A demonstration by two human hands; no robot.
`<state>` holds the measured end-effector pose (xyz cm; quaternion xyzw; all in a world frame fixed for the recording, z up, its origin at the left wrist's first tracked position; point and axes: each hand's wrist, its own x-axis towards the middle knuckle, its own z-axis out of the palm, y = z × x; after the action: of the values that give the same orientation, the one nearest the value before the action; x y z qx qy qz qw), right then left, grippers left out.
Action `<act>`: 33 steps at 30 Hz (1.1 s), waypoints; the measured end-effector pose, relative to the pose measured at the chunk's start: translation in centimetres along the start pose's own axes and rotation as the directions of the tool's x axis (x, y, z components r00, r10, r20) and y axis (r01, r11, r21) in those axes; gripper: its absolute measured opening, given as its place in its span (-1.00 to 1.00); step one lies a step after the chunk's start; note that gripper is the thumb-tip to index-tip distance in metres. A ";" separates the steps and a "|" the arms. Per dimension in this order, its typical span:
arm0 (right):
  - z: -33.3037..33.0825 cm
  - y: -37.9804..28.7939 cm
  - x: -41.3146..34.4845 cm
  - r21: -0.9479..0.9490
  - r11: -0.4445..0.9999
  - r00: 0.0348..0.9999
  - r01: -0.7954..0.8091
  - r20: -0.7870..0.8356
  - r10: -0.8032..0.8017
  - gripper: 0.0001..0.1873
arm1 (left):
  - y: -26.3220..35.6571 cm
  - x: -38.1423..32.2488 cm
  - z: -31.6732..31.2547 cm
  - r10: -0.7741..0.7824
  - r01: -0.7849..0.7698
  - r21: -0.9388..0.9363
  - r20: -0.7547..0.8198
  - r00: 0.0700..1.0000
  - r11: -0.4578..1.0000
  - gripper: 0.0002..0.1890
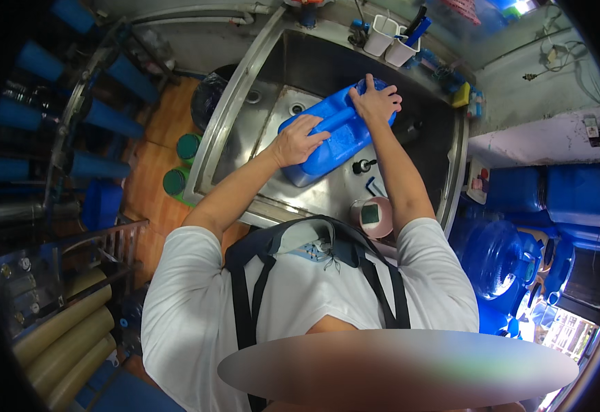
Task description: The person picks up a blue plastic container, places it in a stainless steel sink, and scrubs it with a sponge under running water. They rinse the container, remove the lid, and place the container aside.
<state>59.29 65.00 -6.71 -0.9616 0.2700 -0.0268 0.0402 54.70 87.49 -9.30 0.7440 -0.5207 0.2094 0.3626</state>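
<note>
A blue plastic jug (348, 147) with a moulded handle (335, 120) lies slanted across the stainless steel sink (238, 149). My left hand (302, 140) grips it at the near-left end of the handle, thumb and fingers on either side. My right hand (378, 102) spans the far-right end with spread, bent fingers, over a round blue part (379, 82) that it mostly hides. A pink tub (379, 229) holding a green scouring pad (370, 214) stands at the sink's near side. Between tub and jug lie a small black fitting (362, 166) and a blue-edged tool (374, 186).
White plastic holders (380, 35) with blue and black handles stand on the back ledge, and a yellow sponge (461, 95) sits at its right end. Green-lidded containers (188, 146) stand on the floor left of the sink. Large blue water bottles (490, 257) crowd the right side.
</note>
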 end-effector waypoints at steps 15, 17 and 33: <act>0.5 7.4 -2.4 -0.078 0.787 0.773 0.612 -0.150 -0.616 -0.34 | -2.7 -1.4 -2.5 -0.596 0.447 0.464 0.244 0.765 0.764 -0.62; 0.8 7.4 -2.4 -0.064 0.804 0.789 0.591 -0.164 -0.592 -0.37 | -2.1 0.1 -1.6 -0.818 0.686 0.465 0.177 0.547 0.560 -0.58; -2.0 1.7 3.0 0.234 0.861 0.714 0.452 0.484 -0.506 -0.43 | 0.8 -1.6 -5.2 -0.852 0.956 0.245 0.524 0.010 0.161 -0.21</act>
<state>60.80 61.85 -4.83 -0.9643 -0.0119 0.2167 0.1520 53.70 92.26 -6.78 0.8863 -0.0138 -0.3474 0.3061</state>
